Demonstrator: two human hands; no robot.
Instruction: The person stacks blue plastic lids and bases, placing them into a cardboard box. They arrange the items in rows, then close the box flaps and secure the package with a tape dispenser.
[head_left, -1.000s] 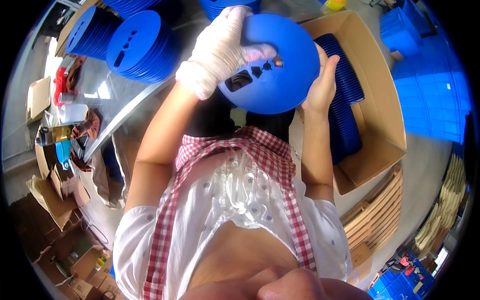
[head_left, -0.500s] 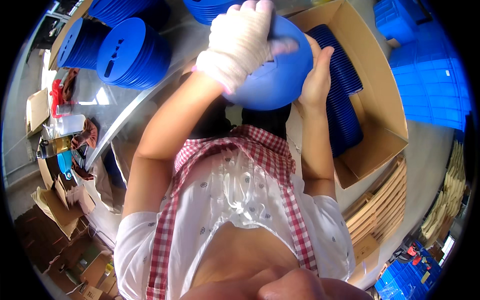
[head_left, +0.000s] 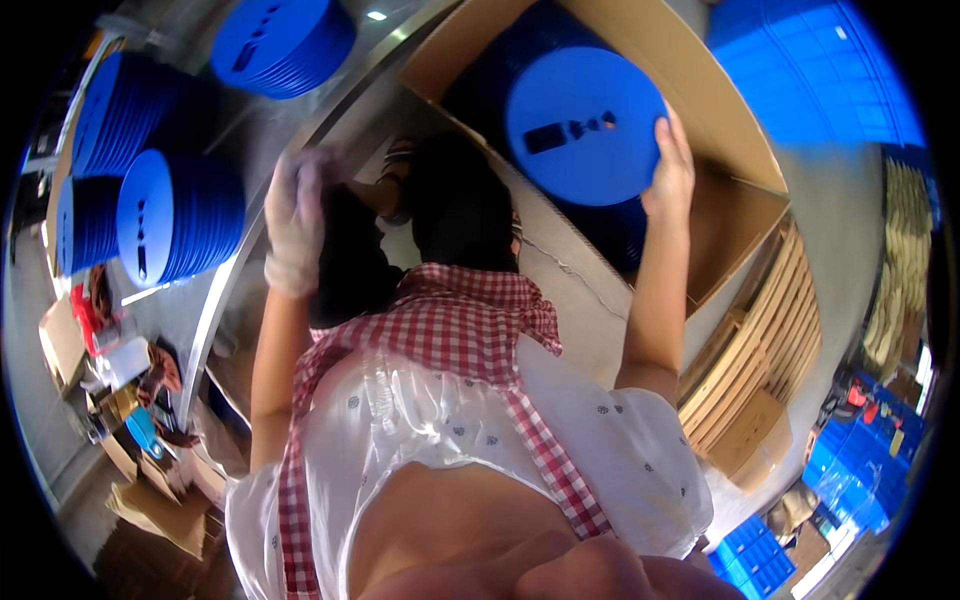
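The blue disc [head_left: 588, 150] is in the upper centre of the frame, within the mouth of the cardboard box [head_left: 735, 130], its flat face turned toward the camera. The right hand [head_left: 672, 170] has its fingers closed on the disc's right rim; the left hand [head_left: 292, 215], gloved and blurred at centre left, holds nothing visible, and I cannot tell whether its fingers are loose or curled.

With one hand on one side of the rim, the disc would probably swing down at its unsupported left edge, so a firm pinch and a level wrist seem wise. Lining its rim up with the discs in the box before loosening the fingers should avoid a crooked lean. The box wall stands close beside the right hand, so the knuckles need room there. Bringing the left hand to the opposite rim would steady it.

Inside the box, dark blue discs [head_left: 622, 238] sit in shadow below and to the left of the held one; whether it touches them is unclear. Brown cardboard shows in the box's lower right interior. At upper left, disc stacks [head_left: 185, 215] stand on the grey counter [head_left: 178, 322]. Blue crates [head_left: 810, 60] fill the upper right, their contents hidden. A whitish container [head_left: 122, 362] lies at the left, too small to read inside.
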